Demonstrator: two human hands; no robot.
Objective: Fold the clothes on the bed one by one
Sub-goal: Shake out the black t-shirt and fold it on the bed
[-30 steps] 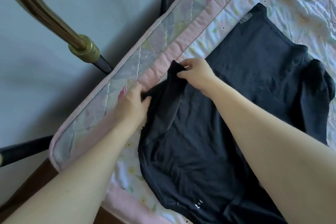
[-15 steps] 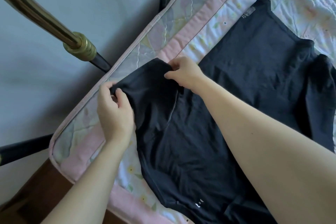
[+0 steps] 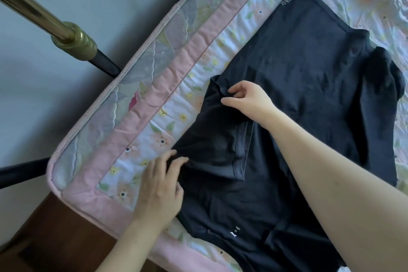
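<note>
1. Lying spread on the bed's floral quilt (image 3: 167, 121), near the corner of the mattress, the dark T-shirt (image 3: 309, 77) has its left sleeve (image 3: 216, 139) turned in over the body.
2. The right hand (image 3: 249, 100) pinches the sleeve's upper edge; its grip grasps cloth.
3. The left hand (image 3: 161, 185) lies on the lower side edge, fingers (image 3: 176, 161) nearly straight and pressing, grip released.
4. Soft, light knit like this likely slumps and creases readily, so it wants holding at seams or hems and smoothing flat.
5. The far sleeve (image 3: 386, 77) is bunched and not yet folded.
6. A brass bed rail (image 3: 33, 13) stands beyond the mattress.
</note>
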